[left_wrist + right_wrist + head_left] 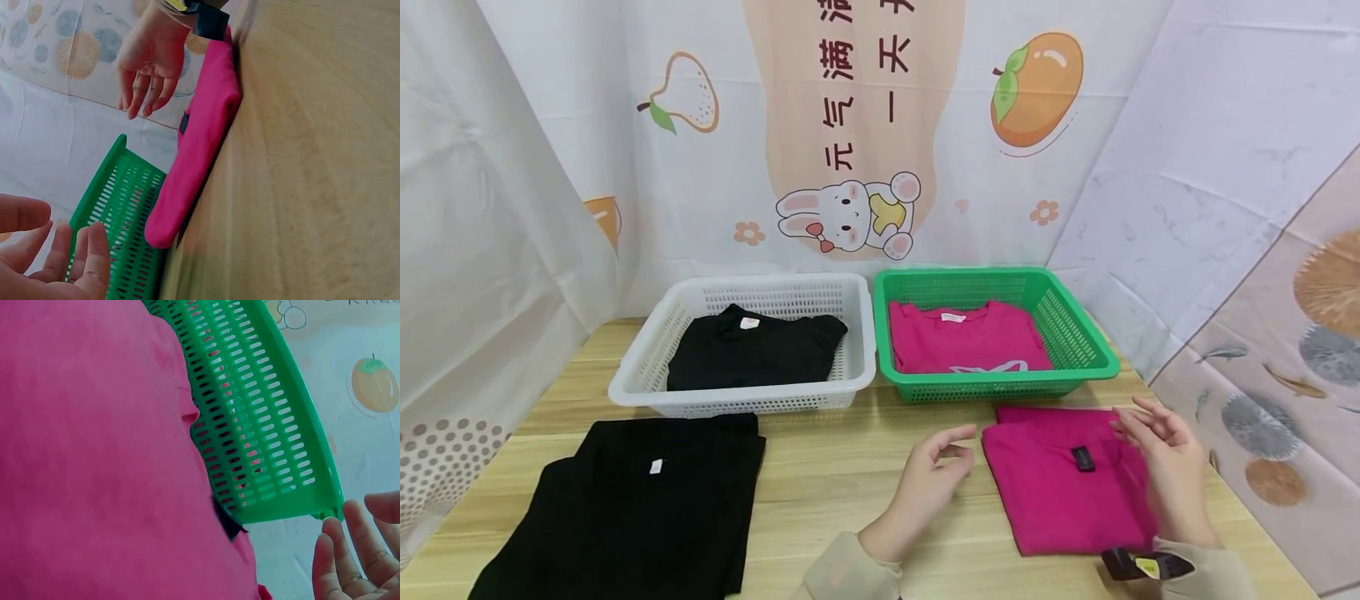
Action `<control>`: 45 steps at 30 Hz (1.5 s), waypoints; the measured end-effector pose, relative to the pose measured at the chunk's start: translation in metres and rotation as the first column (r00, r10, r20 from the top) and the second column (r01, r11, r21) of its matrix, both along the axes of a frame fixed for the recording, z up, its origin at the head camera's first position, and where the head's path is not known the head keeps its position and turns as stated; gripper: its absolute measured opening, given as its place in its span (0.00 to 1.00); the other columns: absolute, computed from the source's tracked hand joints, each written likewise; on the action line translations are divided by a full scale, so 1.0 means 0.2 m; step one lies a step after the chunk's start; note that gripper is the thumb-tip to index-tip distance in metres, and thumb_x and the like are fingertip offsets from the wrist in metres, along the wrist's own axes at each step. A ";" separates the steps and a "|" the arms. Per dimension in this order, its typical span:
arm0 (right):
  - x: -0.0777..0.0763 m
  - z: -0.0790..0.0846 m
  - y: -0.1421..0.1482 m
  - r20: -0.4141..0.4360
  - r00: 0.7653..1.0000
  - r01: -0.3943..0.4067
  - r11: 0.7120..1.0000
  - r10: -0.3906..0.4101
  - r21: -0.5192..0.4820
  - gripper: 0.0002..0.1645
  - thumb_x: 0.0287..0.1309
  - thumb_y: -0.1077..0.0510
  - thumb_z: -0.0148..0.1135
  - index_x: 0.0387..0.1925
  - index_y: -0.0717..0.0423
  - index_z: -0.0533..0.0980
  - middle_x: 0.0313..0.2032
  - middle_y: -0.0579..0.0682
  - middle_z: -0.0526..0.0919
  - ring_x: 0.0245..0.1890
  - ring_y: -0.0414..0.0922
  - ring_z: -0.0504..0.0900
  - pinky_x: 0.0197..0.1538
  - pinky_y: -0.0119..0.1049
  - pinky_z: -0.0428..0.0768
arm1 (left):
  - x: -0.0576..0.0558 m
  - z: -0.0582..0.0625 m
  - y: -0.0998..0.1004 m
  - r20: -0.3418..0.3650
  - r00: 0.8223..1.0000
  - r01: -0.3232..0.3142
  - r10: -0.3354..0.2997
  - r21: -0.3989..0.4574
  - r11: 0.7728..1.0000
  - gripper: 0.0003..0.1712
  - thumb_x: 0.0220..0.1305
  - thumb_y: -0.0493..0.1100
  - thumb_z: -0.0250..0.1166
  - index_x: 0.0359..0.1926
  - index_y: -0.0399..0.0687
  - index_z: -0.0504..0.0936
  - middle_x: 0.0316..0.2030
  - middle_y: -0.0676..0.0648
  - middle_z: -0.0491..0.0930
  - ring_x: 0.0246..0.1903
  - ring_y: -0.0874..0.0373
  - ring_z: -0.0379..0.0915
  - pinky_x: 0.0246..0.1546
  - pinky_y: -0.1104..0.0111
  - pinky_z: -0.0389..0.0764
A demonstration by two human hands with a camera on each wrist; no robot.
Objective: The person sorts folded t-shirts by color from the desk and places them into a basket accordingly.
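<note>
A folded magenta shirt (1067,492) with a black neck label lies on the table at the right. Over its right edge hovers my right hand (1165,467), fingers loosely bent and holding nothing. My left hand (928,483) is in the air just left of the shirt, its fingers relaxed and nothing between them. In the left wrist view both hands show apart from the magenta cloth. Behind the shirt stands a green basket (1000,388) with another folded magenta shirt (970,337) inside.
A white basket (745,398) holding a folded black shirt (752,354) stands left of the green one. On the table's left side lie folded black shirts (625,517). Printed curtains (700,208) hang behind and along both sides of the wooden table (850,450).
</note>
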State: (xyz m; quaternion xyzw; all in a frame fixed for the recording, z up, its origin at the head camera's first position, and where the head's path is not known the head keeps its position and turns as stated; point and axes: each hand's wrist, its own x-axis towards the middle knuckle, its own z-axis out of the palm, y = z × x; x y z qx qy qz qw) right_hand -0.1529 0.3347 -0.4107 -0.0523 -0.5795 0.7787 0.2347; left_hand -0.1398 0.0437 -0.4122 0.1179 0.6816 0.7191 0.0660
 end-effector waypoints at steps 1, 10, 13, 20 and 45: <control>0.00 -0.01 0.00 0.011 1.000 0.004 1.000 -0.004 0.005 0.16 0.62 0.73 0.59 0.42 0.50 0.81 0.30 0.42 0.89 0.28 0.35 0.87 0.34 0.24 0.83 | 0.00 0.00 0.00 -0.001 1.000 0.002 -0.002 -0.003 1.000 0.20 0.65 0.33 0.60 0.57 0.37 0.81 0.57 0.36 0.78 0.46 0.61 0.75 0.37 0.78 0.76; -0.01 -0.05 -0.01 0.123 0.990 0.058 0.993 -0.070 0.098 0.20 0.60 0.74 0.60 0.38 0.44 0.82 0.30 0.35 0.88 0.30 0.29 0.85 0.34 0.20 0.81 | 0.02 -0.04 0.01 0.007 1.000 0.013 -0.012 -0.072 0.997 0.22 0.61 0.32 0.61 0.58 0.36 0.79 0.58 0.38 0.77 0.53 0.45 0.76 0.43 0.75 0.77; -0.01 -0.06 -0.02 0.178 0.976 0.099 0.983 -0.127 0.157 0.21 0.59 0.74 0.61 0.38 0.42 0.82 0.30 0.32 0.87 0.32 0.27 0.83 0.36 0.17 0.79 | 0.02 -0.05 0.02 0.039 0.999 0.021 -0.018 -0.078 0.997 0.23 0.61 0.32 0.61 0.58 0.36 0.79 0.58 0.38 0.78 0.56 0.42 0.74 0.46 0.69 0.79; -0.02 -0.07 0.02 0.244 0.948 0.148 0.962 -0.205 0.231 0.20 0.58 0.72 0.63 0.41 0.42 0.81 0.31 0.27 0.85 0.35 0.23 0.81 0.37 0.14 0.77 | 0.03 -0.07 0.04 0.157 0.986 0.070 -0.061 -0.054 0.996 0.23 0.63 0.34 0.61 0.60 0.40 0.78 0.63 0.36 0.73 0.63 0.38 0.68 0.60 0.48 0.75; 0.02 -0.12 0.18 0.421 0.907 -0.125 0.959 0.006 0.255 0.25 0.57 0.69 0.66 0.44 0.34 0.75 0.36 0.23 0.77 0.35 0.20 0.79 0.37 0.17 0.79 | 0.04 -0.12 0.08 0.280 0.948 0.133 -0.150 0.080 0.988 0.27 0.63 0.32 0.60 0.64 0.33 0.73 0.64 0.35 0.71 0.61 0.50 0.70 0.53 0.63 0.81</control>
